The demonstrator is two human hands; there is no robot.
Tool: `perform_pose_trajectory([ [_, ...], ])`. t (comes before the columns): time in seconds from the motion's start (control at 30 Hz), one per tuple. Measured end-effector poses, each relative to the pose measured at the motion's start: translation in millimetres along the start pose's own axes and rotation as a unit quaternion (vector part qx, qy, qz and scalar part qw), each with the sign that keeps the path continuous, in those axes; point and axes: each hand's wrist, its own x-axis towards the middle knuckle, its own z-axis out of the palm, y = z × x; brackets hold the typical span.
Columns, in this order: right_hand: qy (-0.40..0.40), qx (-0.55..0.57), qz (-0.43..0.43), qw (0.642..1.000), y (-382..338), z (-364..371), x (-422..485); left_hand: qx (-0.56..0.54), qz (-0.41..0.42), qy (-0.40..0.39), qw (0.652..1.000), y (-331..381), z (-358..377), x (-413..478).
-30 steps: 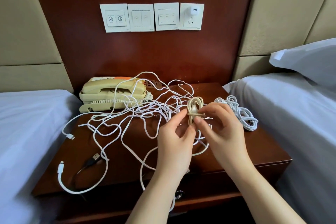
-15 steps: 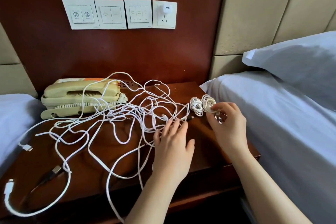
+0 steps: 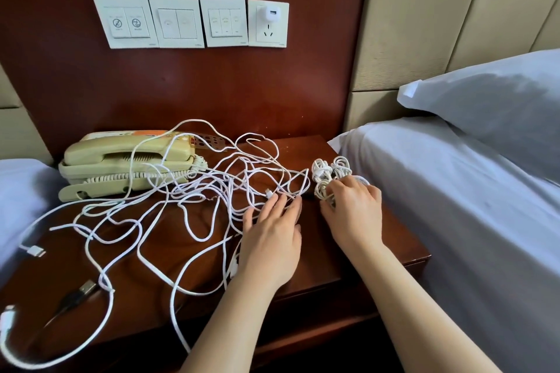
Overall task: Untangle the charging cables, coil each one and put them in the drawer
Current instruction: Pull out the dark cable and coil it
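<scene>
Here was the left hand (image 3: 272,230), flat and open, fingers straight and spread, pressing down on the right-hand fringe of the tangle (image 3: 194,200). That mess of white cables sprawled over the nightstand (image 3: 378,239). Its long run went crossways, from the near-left corner, where a black plug (image 3: 85,288) and two white plug ends lay loose, up to the far right. A few loops were draped over the telephone (image 3: 127,160). From the left hand, nearly all of it lay to the left and a little farther back, so that was clearly the nearer hand for the next pull. A small white plug (image 3: 268,192) sat just past its fingertips, though which way it pointed was too small to tell. The right hand (image 3: 354,212) was over by the bed, fingers curled down on the coiled cables (image 3: 325,171). It seemed to be pinching the nearest coil, and those finished bundles sat bunched together at the nightstand's far-right edge, just clear of the tangle. The drawer (image 3: 333,312) lay below the front edge, toward the person, and looked closed. My read: coils parked for now, and the next strand had to be drawn rightward, along the tangle's length, starting from that plug.
</scene>
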Motion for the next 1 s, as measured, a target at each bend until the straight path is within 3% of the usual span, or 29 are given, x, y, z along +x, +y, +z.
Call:
perform_pose_trajectory([
  [0.23, -0.023, -0.047, 0.026, 0.998, -2, -2, -2, -0.009, 0.013, -0.009, 1.000, -9, -2, 2],
  [0.47, 0.016, -0.040, 0.023, 0.999, -10, -3, -9, -0.089, 0.030, -0.032, 0.995, -4, -18, -2],
  [0.63, 0.050, 0.067, -0.053, 0.995, -34, -13, -26, -0.188, -0.002, -0.024, 0.982, -14, -44, -12],
  [0.83, 0.014, 0.141, -0.165, 0.976, -84, -13, -53, -0.132, -0.007, 0.005, 0.991, -38, -67, -51],
  [1.0, -0.061, 0.184, -0.227, 0.955, -110, -9, -70, -0.087, -0.074, 0.026, 0.993, -67, -93, -80],
])
